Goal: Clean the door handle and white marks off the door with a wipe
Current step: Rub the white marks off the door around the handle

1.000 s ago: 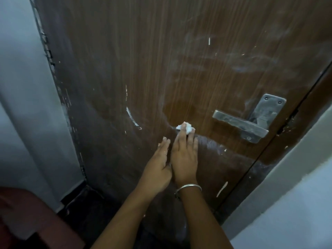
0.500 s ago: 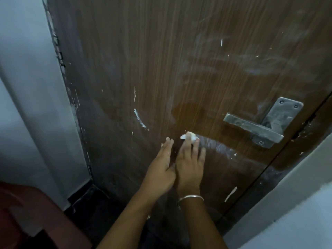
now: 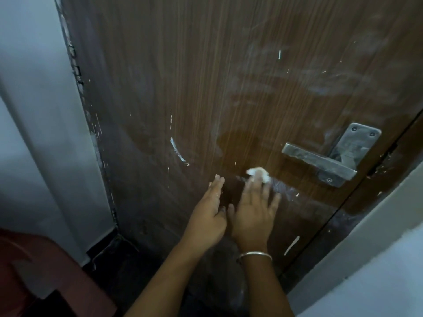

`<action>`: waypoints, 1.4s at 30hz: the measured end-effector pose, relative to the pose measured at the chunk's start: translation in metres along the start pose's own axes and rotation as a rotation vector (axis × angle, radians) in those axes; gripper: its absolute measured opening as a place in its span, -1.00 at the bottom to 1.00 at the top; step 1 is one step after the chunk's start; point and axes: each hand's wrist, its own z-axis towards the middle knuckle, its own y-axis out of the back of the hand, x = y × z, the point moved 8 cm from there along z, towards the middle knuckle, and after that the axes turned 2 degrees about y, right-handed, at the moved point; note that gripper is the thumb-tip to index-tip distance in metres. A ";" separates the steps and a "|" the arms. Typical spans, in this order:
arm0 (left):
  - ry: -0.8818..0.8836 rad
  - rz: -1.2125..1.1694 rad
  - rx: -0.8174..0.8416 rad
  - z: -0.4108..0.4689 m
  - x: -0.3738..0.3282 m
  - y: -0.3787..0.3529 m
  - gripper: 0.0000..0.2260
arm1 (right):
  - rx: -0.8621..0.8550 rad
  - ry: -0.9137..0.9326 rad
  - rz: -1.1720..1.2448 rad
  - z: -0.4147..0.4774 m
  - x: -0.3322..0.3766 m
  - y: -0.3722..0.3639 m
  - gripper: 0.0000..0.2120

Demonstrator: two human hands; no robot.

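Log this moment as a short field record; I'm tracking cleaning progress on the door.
surface: brown wooden door
right hand: fingers pressing a white wipe on the door, left of and below the handle
left hand: flat on the door, empty
door handle: metal lever, untouched now
marks left: curved white mark; white streak near the door's lower edge
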 end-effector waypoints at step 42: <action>0.064 -0.008 0.028 -0.020 -0.012 -0.011 -0.40 | 0.134 0.223 -0.051 -0.003 0.011 -0.018 -0.24</action>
